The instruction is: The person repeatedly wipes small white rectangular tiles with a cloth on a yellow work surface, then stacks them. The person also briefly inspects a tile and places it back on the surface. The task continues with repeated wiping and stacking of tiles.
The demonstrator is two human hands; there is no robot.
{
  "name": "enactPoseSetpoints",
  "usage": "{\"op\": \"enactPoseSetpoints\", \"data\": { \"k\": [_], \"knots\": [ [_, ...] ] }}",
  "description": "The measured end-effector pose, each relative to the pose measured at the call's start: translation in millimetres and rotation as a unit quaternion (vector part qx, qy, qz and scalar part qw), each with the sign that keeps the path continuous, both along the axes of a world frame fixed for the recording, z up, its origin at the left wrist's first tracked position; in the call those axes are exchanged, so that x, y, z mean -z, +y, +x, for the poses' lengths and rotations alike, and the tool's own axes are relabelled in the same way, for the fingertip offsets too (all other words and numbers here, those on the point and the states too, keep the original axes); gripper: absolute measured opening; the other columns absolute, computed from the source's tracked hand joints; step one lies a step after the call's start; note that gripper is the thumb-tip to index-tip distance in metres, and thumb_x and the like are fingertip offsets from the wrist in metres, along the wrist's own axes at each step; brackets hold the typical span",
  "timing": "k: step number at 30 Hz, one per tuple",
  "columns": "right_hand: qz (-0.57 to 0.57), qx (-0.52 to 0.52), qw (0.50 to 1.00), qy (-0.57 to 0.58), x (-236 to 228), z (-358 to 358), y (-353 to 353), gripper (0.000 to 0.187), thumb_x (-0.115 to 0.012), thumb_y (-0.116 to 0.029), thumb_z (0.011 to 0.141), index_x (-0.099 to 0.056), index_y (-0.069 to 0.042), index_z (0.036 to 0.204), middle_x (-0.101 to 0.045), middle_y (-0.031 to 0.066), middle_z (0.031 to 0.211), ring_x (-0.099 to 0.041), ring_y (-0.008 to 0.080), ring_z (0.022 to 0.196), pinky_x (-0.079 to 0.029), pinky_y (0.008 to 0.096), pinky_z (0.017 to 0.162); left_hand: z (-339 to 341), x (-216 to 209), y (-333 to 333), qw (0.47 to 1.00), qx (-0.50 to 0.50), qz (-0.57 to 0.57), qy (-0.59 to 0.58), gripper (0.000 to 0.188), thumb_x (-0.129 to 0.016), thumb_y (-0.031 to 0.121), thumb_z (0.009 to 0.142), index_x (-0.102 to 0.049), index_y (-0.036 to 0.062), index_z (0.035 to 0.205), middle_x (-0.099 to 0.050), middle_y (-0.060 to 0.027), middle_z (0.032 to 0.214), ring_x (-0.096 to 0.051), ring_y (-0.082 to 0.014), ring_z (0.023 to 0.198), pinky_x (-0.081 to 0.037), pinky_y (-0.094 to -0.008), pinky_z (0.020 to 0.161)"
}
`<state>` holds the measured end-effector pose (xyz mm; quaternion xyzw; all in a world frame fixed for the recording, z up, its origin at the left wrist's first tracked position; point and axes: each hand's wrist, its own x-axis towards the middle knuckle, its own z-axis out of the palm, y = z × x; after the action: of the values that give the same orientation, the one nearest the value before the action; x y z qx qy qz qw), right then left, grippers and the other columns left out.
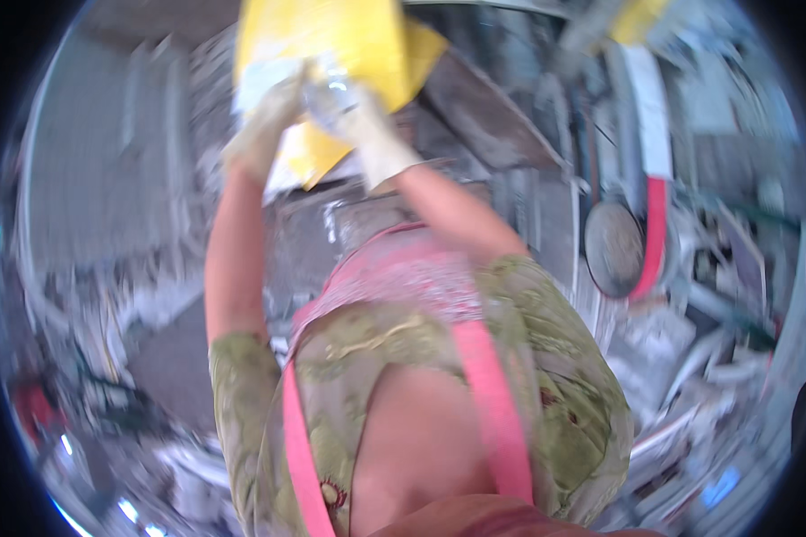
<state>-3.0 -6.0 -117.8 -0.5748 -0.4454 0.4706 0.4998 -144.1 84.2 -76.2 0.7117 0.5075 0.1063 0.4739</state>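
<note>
Both my hands wear pale cream gloves and are held out at the upper part of the head view, blurred by motion. A clear, shiny piece that looks like plastic (pixel 330 94) lies between them. My right hand (pixel 367 130) is closed on its near edge. Beside it, my left hand (pixel 273 112) reaches up to the same piece, its fingers too smeared to read. Behind the hands are bright yellow sheets or bags (pixel 349 36), with a whitish patch (pixel 264 80) next to my left hand. A smaller yellow part (pixel 318 154) hangs below, between my wrists.
A dark brown flat panel (pixel 493 107) slants away to the right of the yellow sheets. Further right are a round grey disc (pixel 614 248) and a red and white curved strip (pixel 654 206). A grey ribbed panel (pixel 116 152) stands at left. Blurred clutter lies around.
</note>
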Motion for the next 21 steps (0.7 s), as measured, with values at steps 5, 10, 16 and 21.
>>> {"op": "enactPoseSetpoints", "data": {
  "k": [5,10,16,21],
  "knots": [
    [-0.018,-0.203,0.969,-0.143,-11,22,-12,0.083,-0.078,-0.054,0.085,-0.053,0.001,0.142,-0.056,0.0208,0.14,-0.052,0.0348,0.13,-0.04,0.0433,0.112,3,34,2,0.989,-0.125,0.042,-0.059,0.069,-0.076,0.044,0.084,-0.062,-0.0115,0.122,-0.068,-0.0187,0.116,-0.065,-0.0252,0.103,-0.052,-0.0363,0.09],
    [0.148,-0.06,0.943,-0.291,-10,159,-59,0.058,-0.075,-0.046,0.087,-0.067,-0.009,0.131,-0.066,0.0181,0.128,-0.06,0.0336,0.118,-0.046,0.0434,0.104,14,30,-29,0.965,-0.235,0.097,-0.07,0.073,-0.077,0.041,0.084,-0.057,-0.0161,0.125,-0.068,-0.0205,0.116,-0.066,-0.027,0.103,-0.051,-0.0364,0.092],
    [-0.024,0.409,0.835,-0.368,-14,415,-250,0.035,-0.054,-0.02,0.095,-0.069,-0.007,0.124,-0.071,0.0179,0.119,-0.064,0.0349,0.115,-0.049,0.0405,0.101,9,33,-21,0.961,-0.244,0.129,-0.004,0.066,-0.072,0.036,0.089,-0.054,-0.0138,0.128,-0.064,-0.02,0.122,-0.063,-0.0255,0.109,-0.05,-0.0359,0.094],
    [-0.228,0.078,0.687,-0.686,2,482,-329,0.086,-0.079,-0.015,0.077,-0.039,-0.012,0.154,-0.04,0.0137,0.159,-0.033,0.031,0.15,-0.029,0.0484,0.121,-1,49,-1,0.96,-0.246,0.13,0.012,0.077,-0.071,0.049,0.087,-0.053,-0.0099,0.134,-0.065,-0.024,0.123,-0.066,-0.0303,0.107,-0.052,-0.0371,0.091]
  ]
}}
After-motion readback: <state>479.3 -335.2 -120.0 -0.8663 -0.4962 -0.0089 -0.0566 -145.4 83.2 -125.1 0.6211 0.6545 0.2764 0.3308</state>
